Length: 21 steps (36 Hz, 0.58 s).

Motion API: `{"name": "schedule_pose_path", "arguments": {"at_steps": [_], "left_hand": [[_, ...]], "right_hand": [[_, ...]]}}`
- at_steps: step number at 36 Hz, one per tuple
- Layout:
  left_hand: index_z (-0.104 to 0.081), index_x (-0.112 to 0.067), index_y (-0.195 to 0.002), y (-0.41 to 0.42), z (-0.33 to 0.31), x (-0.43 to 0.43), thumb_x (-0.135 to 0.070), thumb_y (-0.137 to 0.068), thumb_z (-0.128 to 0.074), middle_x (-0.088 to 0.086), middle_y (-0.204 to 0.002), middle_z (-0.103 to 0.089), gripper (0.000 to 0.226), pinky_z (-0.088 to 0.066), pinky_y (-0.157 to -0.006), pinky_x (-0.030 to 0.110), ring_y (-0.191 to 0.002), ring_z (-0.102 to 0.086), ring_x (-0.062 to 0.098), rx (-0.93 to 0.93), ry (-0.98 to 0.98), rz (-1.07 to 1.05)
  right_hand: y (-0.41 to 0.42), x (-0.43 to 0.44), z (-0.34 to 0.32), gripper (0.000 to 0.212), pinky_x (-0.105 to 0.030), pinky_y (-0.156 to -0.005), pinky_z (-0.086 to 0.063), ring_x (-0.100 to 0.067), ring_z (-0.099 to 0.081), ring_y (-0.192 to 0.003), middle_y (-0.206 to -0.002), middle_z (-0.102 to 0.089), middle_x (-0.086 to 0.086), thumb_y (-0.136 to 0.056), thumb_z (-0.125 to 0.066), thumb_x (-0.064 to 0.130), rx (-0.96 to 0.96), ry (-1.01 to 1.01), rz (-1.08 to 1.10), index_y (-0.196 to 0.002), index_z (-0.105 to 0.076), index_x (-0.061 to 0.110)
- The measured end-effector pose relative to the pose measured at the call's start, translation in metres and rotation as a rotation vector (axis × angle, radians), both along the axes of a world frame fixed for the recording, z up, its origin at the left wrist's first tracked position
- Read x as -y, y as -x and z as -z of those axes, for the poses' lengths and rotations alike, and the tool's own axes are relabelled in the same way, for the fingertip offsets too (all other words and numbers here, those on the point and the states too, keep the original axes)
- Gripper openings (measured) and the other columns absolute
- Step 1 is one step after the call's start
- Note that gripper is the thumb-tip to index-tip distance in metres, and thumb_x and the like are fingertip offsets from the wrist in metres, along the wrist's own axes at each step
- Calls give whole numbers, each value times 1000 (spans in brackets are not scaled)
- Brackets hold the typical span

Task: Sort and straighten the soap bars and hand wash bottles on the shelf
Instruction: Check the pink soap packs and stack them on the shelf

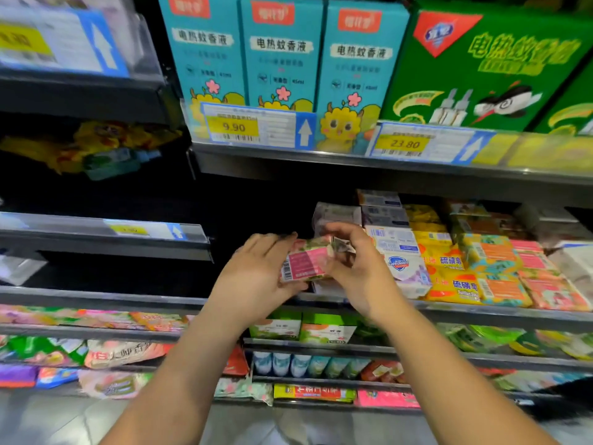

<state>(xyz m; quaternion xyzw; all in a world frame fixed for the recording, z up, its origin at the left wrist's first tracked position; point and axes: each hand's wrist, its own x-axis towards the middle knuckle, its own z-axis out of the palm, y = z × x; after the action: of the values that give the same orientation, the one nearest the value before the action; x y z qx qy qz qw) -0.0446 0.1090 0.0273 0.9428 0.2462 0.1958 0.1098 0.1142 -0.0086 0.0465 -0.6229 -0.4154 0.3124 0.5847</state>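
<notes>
Head view looks down on a pink soap bar held up between both hands in front of the soap shelf, just above the shelf's front lip. The box lies with its long axis running left to right and tilted a little, the barcoded end low toward the left hand and the far end higher inside the right hand.

The left hand's fingers reach nearly straight up behind the bar while its thumb comes in under the near edge, so the bar is pinched between them. The right hand's fingers curl over the top of the other end, with the thumb pressed to the front face.

Just right of the right hand stands the column of white Safeguard soap bars. Beyond that are the yellow sulfur soap bars and the pink packs, laid in rows running front to back. A purple-wrapped pack sits directly behind the hands.

The right hand is nearer the stacks, so it likely guides the placing. The bar probably needs a turn to match the rows. What lies on the shelf under the hands is hidden.
</notes>
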Motion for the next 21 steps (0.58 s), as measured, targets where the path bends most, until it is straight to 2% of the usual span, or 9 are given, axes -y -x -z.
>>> {"name": "schedule_pose_path", "arguments": {"at_steps": [2, 4, 6, 8, 10, 13, 16, 19, 21], "left_hand": [[-53, -6, -140, -3, 6, -3, -62, -84, -50, 15, -131, -59, 80, -43, -106, 42, -120, -55, 36, 8, 52, 4], [-33, -16, -154, -9, 10, -7, -56, -92, -55, 6, -153, -38, 77, -28, -116, 34, -141, -32, 27, 0, 200, -57], [-22, -25, -157, -17, 20, -15, -49, -97, -55, -5, -158, -22, 73, -22, -117, 29, -145, -15, 14, -9, 263, -140], [-32, -18, -153, -23, 30, -24, -55, -97, -46, 1, -153, -31, 70, -23, -114, 28, -138, -20, 13, 3, 218, -183], [-48, -5, -140, -28, 39, -37, -57, -92, -37, 17, -136, -48, 72, -34, -104, 36, -124, -38, 27, 9, 171, -204], [-50, -5, -140, -35, 44, -57, -35, -93, -60, 22, -143, -47, 57, -41, -98, 45, -117, -52, 43, 42, 125, -269], [-47, -13, -146, -49, 30, -64, -14, -88, -71, 14, -153, -39, 63, -33, -112, 37, -136, -42, 36, 149, 247, -252], [-47, -13, -146, -56, 31, -71, 1, -86, -66, 8, -156, -37, 64, -18, -112, 11, -143, -34, 24, 173, 310, -210], [-47, -13, -146, -61, 36, -76, 2, -86, -65, 8, -155, -37, 64, -22, -115, 20, -142, -36, 24, 149, 305, -187]], "right_hand": [[-8, -4, 2, 37, -31, -78, -59, -9, -68, -95, -115, -65, 4, -92, -71, 17, 67, 58, -7, -123, -55, 31], [-17, -9, 4, 23, -34, -80, -57, -20, -68, -100, -116, -66, -1, -92, -70, 29, 133, 80, 82, -106, -61, 45], [-29, -13, 7, 20, -26, -84, -51, -18, -63, -100, -115, -59, -1, -95, -68, 23, 360, 107, 219, -103, -61, 40], [-37, -17, 10, 21, -24, -89, -44, -18, -59, -105, -113, -51, 3, -95, -67, 26, 621, 182, 266, -116, -64, 28], [-43, -21, 18, 41, -25, -95, -38, -22, -50, -119, -121, -49, -1, -95, -64, 40, 775, 310, 212, -132, -58, 25], [-47, -27, 34, 76, -35, -118, -22, -26, -25, -142, -150, -36, -8, -91, -51, 67, 945, 528, 67, -153, -34, 27], [-48, -30, 35, 99, -42, -124, -8, -26, -9, -151, -162, -20, -6, -82, -35, 84, 970, 636, 4, -160, -18, 26], [-49, -33, 33, 100, -41, -125, -3, -25, -4, -152, -165, -14, -7, -84, -36, 83, 994, 668, -8, -161, -13, 23], [-49, -34, 33, 111, -42, -124, -5, -25, -6, -152, -164, -16, -6, -74, -23, 92, 1019, 669, -3, -161, -13, 25]]}}
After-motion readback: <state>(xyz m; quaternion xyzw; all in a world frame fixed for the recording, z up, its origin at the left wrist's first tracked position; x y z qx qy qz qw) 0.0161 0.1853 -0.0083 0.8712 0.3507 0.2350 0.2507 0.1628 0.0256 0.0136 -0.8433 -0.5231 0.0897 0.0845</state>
